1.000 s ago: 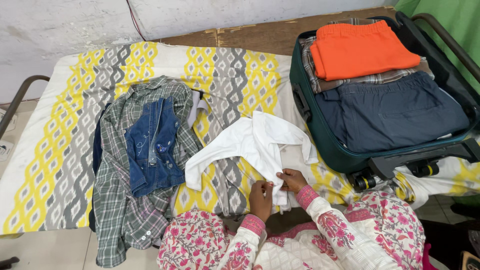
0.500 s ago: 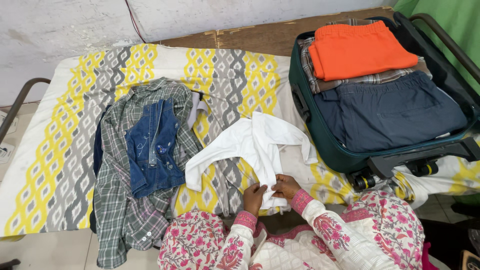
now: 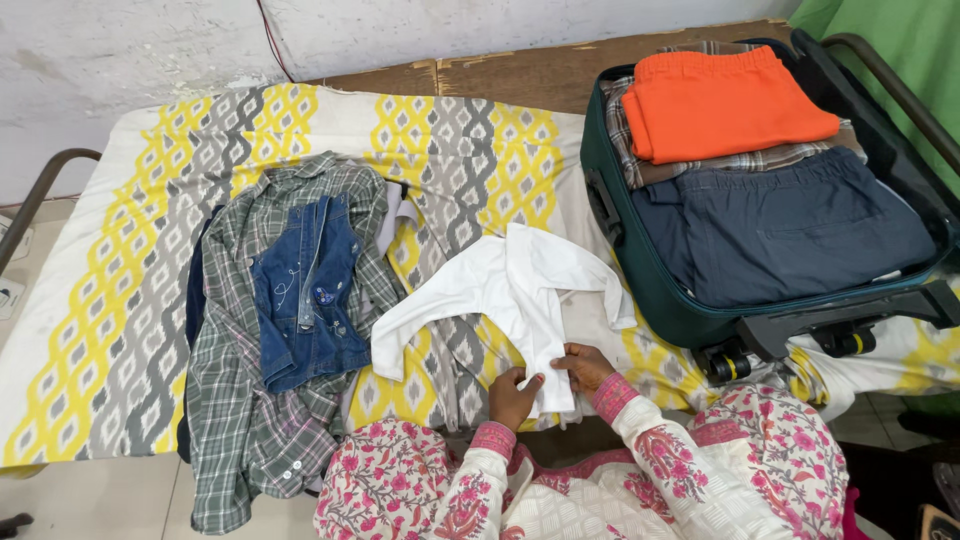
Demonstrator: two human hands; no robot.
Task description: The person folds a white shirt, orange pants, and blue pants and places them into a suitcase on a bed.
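- Both hands are at the near hem of the white shirt, which lies on the patterned bedsheet with its sleeves crossed over the body, just left of the green suitcase.
- Left hand: fingers pressed together on the bottom edge, thumb on top, pinching the cloth at the left of the hem.
- Right hand: fingertips flat on the hem's right corner, thumb tucked under — a light pinch on the same edge.
- My read: keeping the two corners level and the fabric taut between them looks like the way to get a clean crease; any slack and the narrow folded strip would likely twist.
- Wrists low and close together, forearms in floral sleeves angling in from the lower edge, knuckles facing up.
- Off to the left, the denim vest sits on the plaid shirt, untouched.
- In the suitcase: folded orange garment over navy trousers.
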